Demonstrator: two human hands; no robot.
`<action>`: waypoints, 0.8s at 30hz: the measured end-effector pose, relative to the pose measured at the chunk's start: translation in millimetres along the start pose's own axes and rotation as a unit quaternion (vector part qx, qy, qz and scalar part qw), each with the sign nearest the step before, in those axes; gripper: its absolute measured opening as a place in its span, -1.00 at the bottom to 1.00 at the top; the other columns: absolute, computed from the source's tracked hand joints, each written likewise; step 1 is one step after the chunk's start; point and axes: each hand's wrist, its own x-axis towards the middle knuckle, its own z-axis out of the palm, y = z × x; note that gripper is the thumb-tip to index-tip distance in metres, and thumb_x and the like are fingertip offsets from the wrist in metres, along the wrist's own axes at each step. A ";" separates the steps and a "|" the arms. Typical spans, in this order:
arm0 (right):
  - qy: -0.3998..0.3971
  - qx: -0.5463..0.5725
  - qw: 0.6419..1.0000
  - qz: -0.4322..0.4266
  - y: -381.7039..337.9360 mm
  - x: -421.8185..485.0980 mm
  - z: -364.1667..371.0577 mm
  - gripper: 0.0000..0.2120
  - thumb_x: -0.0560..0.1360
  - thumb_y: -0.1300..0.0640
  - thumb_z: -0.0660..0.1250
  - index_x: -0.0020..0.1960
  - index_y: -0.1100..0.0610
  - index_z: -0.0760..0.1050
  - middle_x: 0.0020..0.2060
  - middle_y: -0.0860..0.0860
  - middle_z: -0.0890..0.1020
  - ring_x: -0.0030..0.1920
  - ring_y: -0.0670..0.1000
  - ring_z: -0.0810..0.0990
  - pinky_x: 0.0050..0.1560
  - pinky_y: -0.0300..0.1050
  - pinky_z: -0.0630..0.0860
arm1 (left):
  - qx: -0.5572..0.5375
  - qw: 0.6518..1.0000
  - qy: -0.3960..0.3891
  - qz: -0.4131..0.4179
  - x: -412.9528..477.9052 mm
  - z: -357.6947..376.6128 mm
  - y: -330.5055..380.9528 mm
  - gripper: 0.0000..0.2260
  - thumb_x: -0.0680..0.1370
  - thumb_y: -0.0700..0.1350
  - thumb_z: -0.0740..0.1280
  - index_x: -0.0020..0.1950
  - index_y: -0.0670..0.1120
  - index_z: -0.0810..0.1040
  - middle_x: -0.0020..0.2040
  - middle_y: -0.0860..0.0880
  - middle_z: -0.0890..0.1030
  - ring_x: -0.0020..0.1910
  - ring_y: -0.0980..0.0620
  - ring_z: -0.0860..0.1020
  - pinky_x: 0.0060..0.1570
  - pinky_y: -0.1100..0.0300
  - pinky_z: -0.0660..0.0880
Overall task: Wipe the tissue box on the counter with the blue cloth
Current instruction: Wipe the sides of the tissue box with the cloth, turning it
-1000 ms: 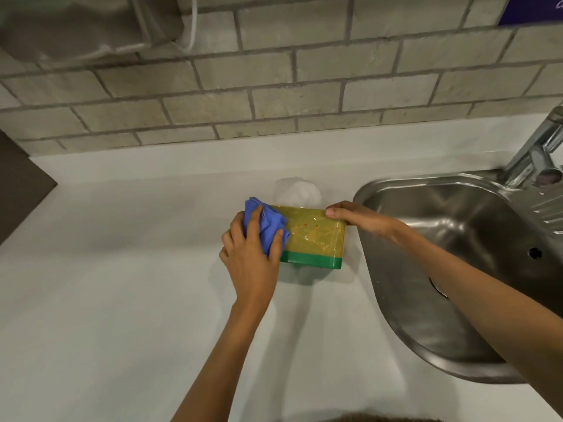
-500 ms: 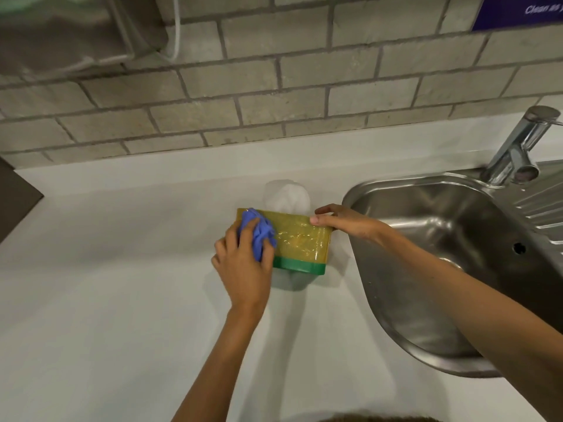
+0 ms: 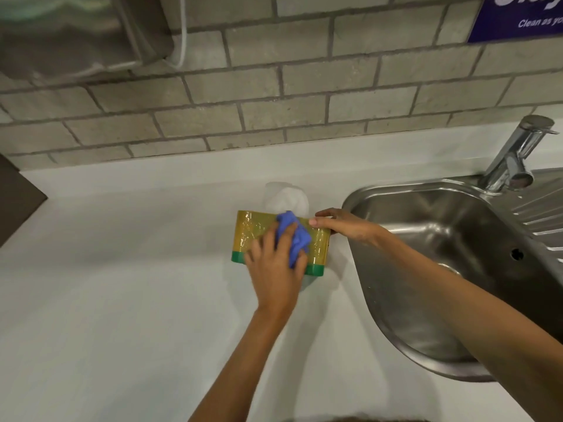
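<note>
Now, at the upper left of the frame you have a blurred grey wall-mounted dispenser (image 3: 76, 35) against the pale brick-tiled wall (image 3: 274, 95), with a thin white cord (image 3: 182, 32) hanging beside it. Below runs the smooth white worktop (image 3: 106, 300), and a dark panel (image 3: 15, 199) cuts in at its left edge.

Near the middle of the frame stands the yellow plastic-wrapped tissue box with a green bottom band (image 3: 253, 236), resting on the worktop just left of the sink, a white tissue (image 3: 286, 197) rising from behind its top. Your left hand (image 3: 274, 275) reaches up from the lower centre; its grip is pressed around the crumpled blue cloth (image 3: 292, 239), holding it flat against the box's near face, towards the right half. Your right hand (image 3: 344, 228) comes in from the lower right, its grip pinching the box's upper right corner with the fingertips.

Right of centre sits the rounded stainless steel sink (image 3: 426, 214), with the chrome tap (image 3: 515, 159) at its far rim and a ribbed drainer (image 3: 545, 217) at the right edge. A dark blue sign with white lettering (image 3: 518, 16) fills the upper right corner.
</note>
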 end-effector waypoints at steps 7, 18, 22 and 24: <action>-0.003 -0.027 1.000 0.011 -2.3 -9.3 -4.4 0.02 0.09 -0.37 0.35 0.42 0.11 0.23 0.32 0.14 0.44 0.30 0.11 0.43 0.36 -0.01 0.32 | -0.026 0.997 0.030 -0.061 -1.1 -8.2 -39.3 -0.66 0.38 -0.10 0.36 0.13 -0.17 0.58 0.10 -0.25 0.60 -0.06 -0.26 0.53 -0.14 -0.02 0.48; 0.037 -0.026 0.999 0.011 5.0 -14.8 -2.7 -0.14 0.25 -0.27 0.40 0.42 0.09 0.24 0.22 0.14 0.48 0.15 0.04 0.46 0.15 -0.15 0.35 | -0.041 0.999 0.017 0.029 -14.4 7.5 -22.2 -0.67 0.44 -0.04 0.30 0.16 -0.12 0.57 0.13 -0.20 0.60 -0.09 -0.21 0.56 -0.14 0.06 0.48; 0.057 -0.031 0.998 0.000 1.9 -20.4 2.2 0.03 0.10 -0.35 0.46 0.42 0.07 0.20 0.16 0.08 0.43 0.13 0.03 0.44 0.09 -0.15 0.39 | -0.185 0.968 0.059 -0.160 -2.6 6.4 -38.8 -0.71 0.48 -0.12 0.36 0.18 -0.16 0.51 0.14 -0.19 0.53 0.04 -0.15 0.49 0.01 0.06 0.45; 0.089 -0.023 0.996 -0.011 -0.3 -25.2 6.9 0.11 0.03 -0.37 0.46 0.43 0.05 0.17 0.13 0.04 0.41 0.11 0.02 0.45 0.01 -0.19 0.40 | -0.285 0.931 0.075 -0.218 -1.1 3.6 -39.9 -0.79 0.49 -0.12 0.35 0.10 -0.12 0.50 0.04 -0.10 0.53 -0.01 -0.03 0.49 0.01 0.16 0.47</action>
